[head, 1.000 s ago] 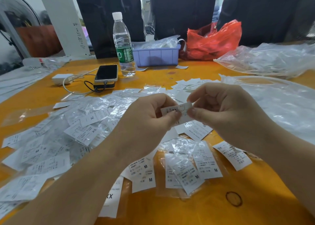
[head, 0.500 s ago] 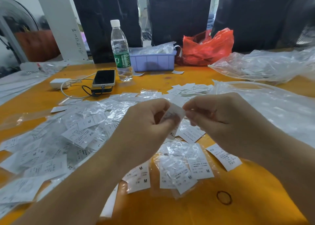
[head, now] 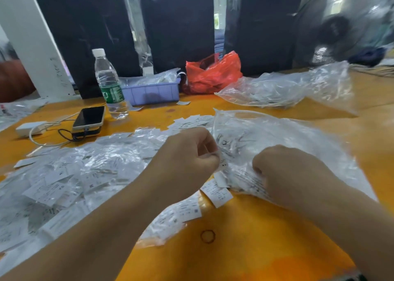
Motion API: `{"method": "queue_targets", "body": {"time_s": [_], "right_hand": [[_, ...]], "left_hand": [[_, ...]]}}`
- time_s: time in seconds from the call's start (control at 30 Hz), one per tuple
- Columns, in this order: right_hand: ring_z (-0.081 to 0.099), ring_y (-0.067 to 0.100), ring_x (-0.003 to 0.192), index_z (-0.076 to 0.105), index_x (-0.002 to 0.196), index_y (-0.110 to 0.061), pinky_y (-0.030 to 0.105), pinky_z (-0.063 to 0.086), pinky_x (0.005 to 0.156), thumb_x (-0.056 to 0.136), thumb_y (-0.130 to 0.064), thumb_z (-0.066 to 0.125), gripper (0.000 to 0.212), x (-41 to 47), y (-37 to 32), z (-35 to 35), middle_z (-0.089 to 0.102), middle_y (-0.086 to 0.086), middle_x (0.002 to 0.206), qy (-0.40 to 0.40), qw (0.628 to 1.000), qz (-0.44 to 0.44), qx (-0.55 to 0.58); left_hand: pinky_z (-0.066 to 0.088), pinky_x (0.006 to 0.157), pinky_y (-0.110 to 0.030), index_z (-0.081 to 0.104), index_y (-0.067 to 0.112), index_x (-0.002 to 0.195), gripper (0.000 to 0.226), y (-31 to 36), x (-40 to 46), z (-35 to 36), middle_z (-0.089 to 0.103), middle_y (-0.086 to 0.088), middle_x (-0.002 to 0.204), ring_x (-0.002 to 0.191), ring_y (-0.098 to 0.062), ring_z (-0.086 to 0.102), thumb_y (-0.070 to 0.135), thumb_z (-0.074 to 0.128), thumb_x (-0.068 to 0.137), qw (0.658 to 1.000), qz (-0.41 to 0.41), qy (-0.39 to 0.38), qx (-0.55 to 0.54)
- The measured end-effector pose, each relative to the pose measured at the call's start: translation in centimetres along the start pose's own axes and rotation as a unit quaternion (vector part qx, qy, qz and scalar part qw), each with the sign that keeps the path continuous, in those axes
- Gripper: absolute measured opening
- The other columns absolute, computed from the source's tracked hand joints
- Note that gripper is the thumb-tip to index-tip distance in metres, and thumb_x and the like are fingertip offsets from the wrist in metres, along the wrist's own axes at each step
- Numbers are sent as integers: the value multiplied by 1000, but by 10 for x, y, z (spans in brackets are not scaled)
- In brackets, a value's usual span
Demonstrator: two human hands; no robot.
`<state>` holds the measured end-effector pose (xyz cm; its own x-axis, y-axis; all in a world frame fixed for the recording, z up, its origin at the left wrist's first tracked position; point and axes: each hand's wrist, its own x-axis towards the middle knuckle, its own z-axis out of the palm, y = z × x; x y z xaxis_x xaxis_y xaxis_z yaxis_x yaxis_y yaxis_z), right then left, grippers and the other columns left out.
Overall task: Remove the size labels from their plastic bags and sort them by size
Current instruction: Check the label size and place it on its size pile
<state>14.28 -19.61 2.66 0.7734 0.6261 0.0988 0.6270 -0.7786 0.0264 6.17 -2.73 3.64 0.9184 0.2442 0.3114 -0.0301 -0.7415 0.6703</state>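
A small white paper size label, marked XL by the look of it, is pinched between thumb and curled fingers of the left hand, held up just above the orange tabletop. Stuff like this is probably feather-light and floppy, easily creased, and likely best taken by an edge with fingertips only. The right hand is curled tight and pressed down on the big clear crinkly plastic bag; whether anything is actually gripped there can't be told, since the fingers are tucked under. The film is likely slippery. More white labels in clear sleeves are piled to the left.
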Motion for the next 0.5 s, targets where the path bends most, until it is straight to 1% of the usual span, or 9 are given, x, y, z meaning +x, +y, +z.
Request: {"method": "queue_targets", "body": {"time_s": [0.03, 0.1, 0.13, 0.2, 0.27, 0.33, 0.4, 0.43, 0.5], "right_hand": [[54, 20, 82, 51, 80, -24, 27, 38, 60, 86, -7, 49, 18, 1, 3, 5, 49, -3, 87, 0, 1000, -2, -3], [52, 20, 85, 52, 90, -24, 29, 40, 60, 86, -8, 50, 16, 1, 8, 12, 47, -3, 91, 9, 1000, -7, -1], [51, 20, 85, 50, 92, -24, 29, 40, 61, 87, -10, 50, 15, 1, 9, 13, 45, -4, 91, 12, 1000, -6, 4], [50, 20, 83, 49, 87, -22, 30, 41, 60, 87, -10, 49, 12, 1, 11, 16, 43, -4, 86, 19, 1000, -4, 14], [52, 18, 78, 48, 81, -22, 29, 43, 58, 83, -6, 48, 17, 2, 10, 16, 45, -5, 82, 26, 999, -4, 18], [55, 18, 81, 56, 91, -23, 30, 47, 59, 80, -3, 47, 24, 2, 7, 14, 54, -5, 89, 44, 999, -5, 21], [57, 19, 89, 62, 103, -23, 32, 53, 68, 82, -3, 48, 32, 2, 4, 13, 60, -4, 97, 73, 997, -9, 21], [56, 19, 90, 63, 103, -22, 33, 54, 69, 83, -3, 49, 31, 2, 2, 12, 60, -5, 96, 92, 995, -11, 22], [56, 18, 84, 66, 97, -21, 33, 53, 65, 87, -5, 52, 24, 3, -4, 7, 60, -6, 90, 127, 991, -18, 22]], "left_hand": [[46, 55, -14, 60, 32, 72, 15, 2, 2, 4, 65, 11, 73, 67, -2, 60, 25, 66, 85, 1000, 1, -2, -3], [49, 60, -19, 60, 32, 74, 14, 3, 3, 12, 65, 12, 75, 71, -4, 61, 26, 66, 85, 1000, 3, -7, -4], [49, 61, -19, 59, 33, 74, 14, 2, 2, 15, 65, 13, 76, 73, -4, 61, 26, 66, 84, 1000, 5, -10, -2], [47, 59, -17, 59, 34, 73, 17, 1, 2, 18, 65, 13, 75, 72, -3, 60, 24, 67, 85, 1000, 11, -15, -2], [47, 58, -17, 60, 35, 73, 18, 0, 2, 17, 66, 13, 74, 69, -4, 60, 24, 67, 85, 1000, 11, -19, -9], [47, 60, -19, 60, 34, 73, 16, 0, 4, 12, 66, 12, 74, 68, -5, 60, 25, 67, 85, 1000, 5, -18, -16], [48, 60, -19, 61, 32, 73, 15, -2, 4, 5, 68, 11, 74, 67, -5, 61, 26, 68, 85, 1000, 2, -12, -18], [48, 59, -19, 61, 31, 73, 14, -3, 5, 0, 68, 10, 74, 67, -5, 61, 26, 68, 85, 1000, 1, -8, -17], [48, 54, -17, 62, 30, 73, 14, -6, 4, -10, 69, 10, 73, 63, -3, 61, 27, 68, 85, 1000, 0, 2, -12]]}}
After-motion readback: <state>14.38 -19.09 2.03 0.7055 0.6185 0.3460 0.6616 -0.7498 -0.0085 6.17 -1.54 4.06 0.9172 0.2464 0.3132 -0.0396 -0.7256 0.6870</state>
